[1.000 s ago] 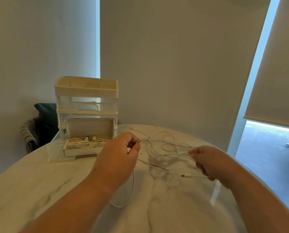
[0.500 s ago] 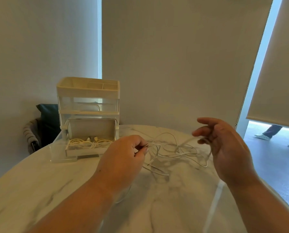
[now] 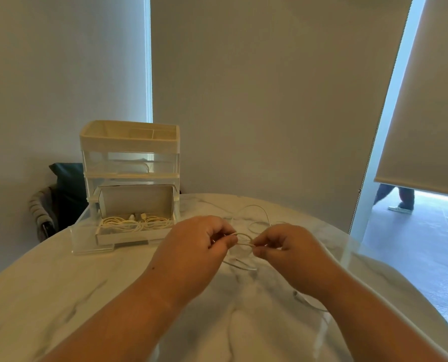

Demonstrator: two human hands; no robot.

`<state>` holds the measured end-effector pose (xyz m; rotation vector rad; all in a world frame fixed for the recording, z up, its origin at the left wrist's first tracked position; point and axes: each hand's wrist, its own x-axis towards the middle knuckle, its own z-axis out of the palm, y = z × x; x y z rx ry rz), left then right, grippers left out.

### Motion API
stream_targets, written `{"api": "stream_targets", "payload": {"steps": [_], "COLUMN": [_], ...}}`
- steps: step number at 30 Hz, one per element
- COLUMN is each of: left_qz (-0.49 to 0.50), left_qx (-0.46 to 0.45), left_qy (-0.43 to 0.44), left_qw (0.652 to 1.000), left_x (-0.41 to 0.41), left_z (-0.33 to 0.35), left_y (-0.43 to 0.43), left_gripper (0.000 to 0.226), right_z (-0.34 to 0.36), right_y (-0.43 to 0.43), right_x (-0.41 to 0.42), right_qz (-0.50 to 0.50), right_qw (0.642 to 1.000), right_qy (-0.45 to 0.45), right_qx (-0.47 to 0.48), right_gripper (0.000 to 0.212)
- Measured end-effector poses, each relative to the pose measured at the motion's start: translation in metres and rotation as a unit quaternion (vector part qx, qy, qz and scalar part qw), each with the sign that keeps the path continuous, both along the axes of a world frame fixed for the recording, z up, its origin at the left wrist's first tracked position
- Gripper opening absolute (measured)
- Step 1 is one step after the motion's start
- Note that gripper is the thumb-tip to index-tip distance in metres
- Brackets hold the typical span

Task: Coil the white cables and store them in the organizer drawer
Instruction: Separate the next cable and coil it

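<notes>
Both hands are over the table [image 3: 61,296], in front of the organizer [image 3: 129,142] and off to its right. The left hand [image 3: 191,246] is the one closer to the organizer. Its fingers [image 3: 229,240] are curled and pinch a small loop of the white cable [image 3: 243,237]. The right hand [image 3: 290,249] is just beside it, on the side away from the organizer, and its fingers [image 3: 260,253] pinch the same cable. The short bit between the two hands runs side to side. A plug end [image 3: 298,296] lies beside the right arm. The loose loops [image 3: 257,212] lie on the table just past the hands, right of the organizer. The drawer [image 3: 87,239] at the bottom of the organizer is pulled out, and coiled cables [image 3: 136,222] lie in it. I think the right hand should fetch the next loop while the left hand holds the coil. The drawer is on the left hand's side.
</notes>
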<state>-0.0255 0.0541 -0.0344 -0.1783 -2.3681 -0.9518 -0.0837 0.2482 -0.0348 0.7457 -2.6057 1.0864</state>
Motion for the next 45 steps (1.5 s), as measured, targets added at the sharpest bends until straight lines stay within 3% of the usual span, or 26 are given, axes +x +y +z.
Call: {"api": "stream_targets", "payload": {"steps": [5, 8, 11, 15, 19, 21, 25, 27, 30, 36, 38, 39, 42, 45], "left_qz": [0.037, 0.060, 0.067, 0.089, 0.099, 0.114, 0.135, 0.126, 0.088, 0.008, -0.012, -0.017, -0.035, -0.065], "left_qx": [0.033, 0.075, 0.116, 0.133, 0.164, 0.174, 0.212, 0.199, 0.157, 0.125, 0.146, 0.156, 0.206, 0.300], "left_qy": [-0.013, -0.008, -0.016, -0.018, -0.040, -0.044, -0.047, -0.086, -0.164, -0.221, -0.209, -0.202, -0.182, -0.172], "left_qw": [0.999, 0.995, 0.991, 0.987, 0.981, 0.977, 0.967, 0.968, 0.970, 0.967, 0.967, 0.967, 0.961, 0.936], "left_x": [-0.003, -0.006, -0.007, -0.009, -0.011, -0.012, -0.010, -0.010, -0.011, -0.011, -0.010, -0.009, -0.004, 0.001], "left_z": [0.000, -0.001, 0.000, 0.001, 0.001, 0.002, 0.005, 0.005, 0.005, 0.002, 0.006, 0.008, 0.012, 0.013], "left_y": [-0.009, -0.016, -0.021, -0.025, -0.030, -0.032, -0.037, -0.039, -0.036, -0.026, -0.025, -0.025, -0.024, -0.020], "left_gripper": [0.013, 0.017, 0.016, 0.015, 0.013, 0.013, 0.016, 0.020, 0.027, 0.028, 0.026, 0.025, 0.024, 0.027], "right_z": [0.008, 0.018, 0.025, 0.025, 0.023, 0.023, 0.025, 0.029, 0.031, 0.031, 0.032, 0.032, 0.030, 0.027], "right_y": [0.010, 0.014, 0.012, 0.006, 0.011, 0.014, 0.013, 0.012, 0.010, 0.007, 0.008, 0.009, 0.013, 0.011], "right_x": [-0.003, 0.012, 0.027, 0.036, 0.030, 0.026, 0.016, 0.012, 0.009, 0.012, 0.012, 0.012, 0.015, 0.022], "right_qz": [-0.011, 0.062, 0.235, 0.367, 0.393, 0.380, 0.266, 0.206, 0.147, 0.111, 0.109, 0.101, 0.063, 0.066], "right_qw": [0.996, 0.995, 0.969, 0.879, 0.856, 0.871, 0.912, 0.901, 0.859, 0.820, 0.831, 0.854, 0.958, 0.990], "right_qy": [0.082, 0.077, -0.070, -0.298, -0.334, -0.312, -0.182, -0.150, -0.190, -0.236, -0.224, -0.207, -0.120, -0.116], "right_qx": [-0.014, -0.020, 0.008, 0.063, 0.042, -0.020, -0.254, -0.353, -0.452, -0.509, -0.498, -0.467, -0.254, -0.049], "right_gripper": [0.021, 0.015, 0.010, 0.010, 0.015, 0.010, 0.006, 0.009, 0.021, 0.022, 0.023, 0.024, 0.024, 0.018]}}
